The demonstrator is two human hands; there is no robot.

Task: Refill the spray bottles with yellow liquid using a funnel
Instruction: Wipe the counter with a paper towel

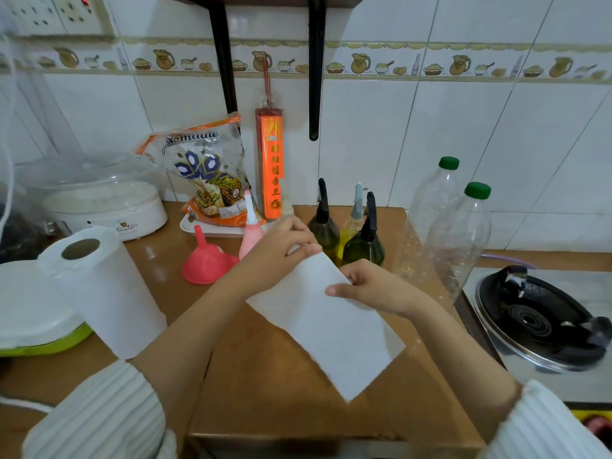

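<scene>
- Nearest the camera, a thin white paper towel sheet [326, 321] hangs floppy between both hands: left hand [281, 246] pinches its far corner, right hand [371, 288] pinches the right edge.
- The coral plastic funnel [207, 260] sits upside down just left of the left hand. Probably light and rigid, so grab the cone.
- Dark green and yellow spray bottles [362, 240] stand just beyond the hands; they're likely slick, so grip the necks.

We see a matt white paper sheet [326, 321], a smooth pink plastic funnel [205, 261], 2 clear glossy plastic bottles [458, 240], a glossy brown wooden surface [265, 376] and shiny white ceramic wall tiles [463, 127].
</scene>
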